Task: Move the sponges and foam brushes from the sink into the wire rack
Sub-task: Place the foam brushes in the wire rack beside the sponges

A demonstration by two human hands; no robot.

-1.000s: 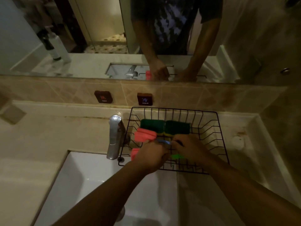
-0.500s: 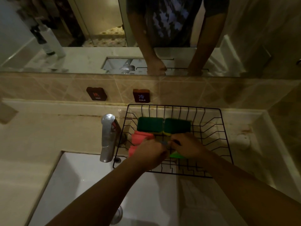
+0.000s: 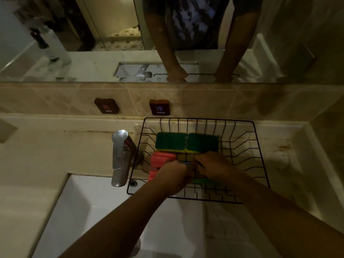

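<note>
1. A person stood at a dim bathroom counter point(image 3: 55, 149), seen from above, with both forearms reaching forward into a black wire rack point(image 3: 258, 161) that sat on the counter against the back wall, to the right of the tap point(image 3: 120, 155).
2. Two green scrub sponges point(image 3: 186, 143) lay side by side near the rack's back edge, their long sides running left to right.
3. Two pink sponges point(image 3: 162, 161) sat just in front of them at the rack's left side, one nearer the sink than the other.
4. The left hand point(image 3: 173, 177) and the right hand point(image 3: 214, 166) met in the middle of the rack, knuckles up and fingers curled downward, almost touching each other.
5. A small blue item point(image 3: 188, 163) showed between the hands; it may have been part of a foam brush, but it was too hidden to be sure, and I cannot tell which hand, if either, gripped it.
6. A strip of bright green point(image 3: 202, 181) showed beneath the right hand, probably another sponge lying on the rack floor.
7. The item being placed lay directly under the fingertips of both hands, so neither hand was clearly nearer; its long axis seemed to run left to right, like the sponges behind it.
8. The white sink point(image 3: 104, 211) at the counter's front edge showed no sponges or brushes in its visible part, so the task looked nearly finished.
</note>
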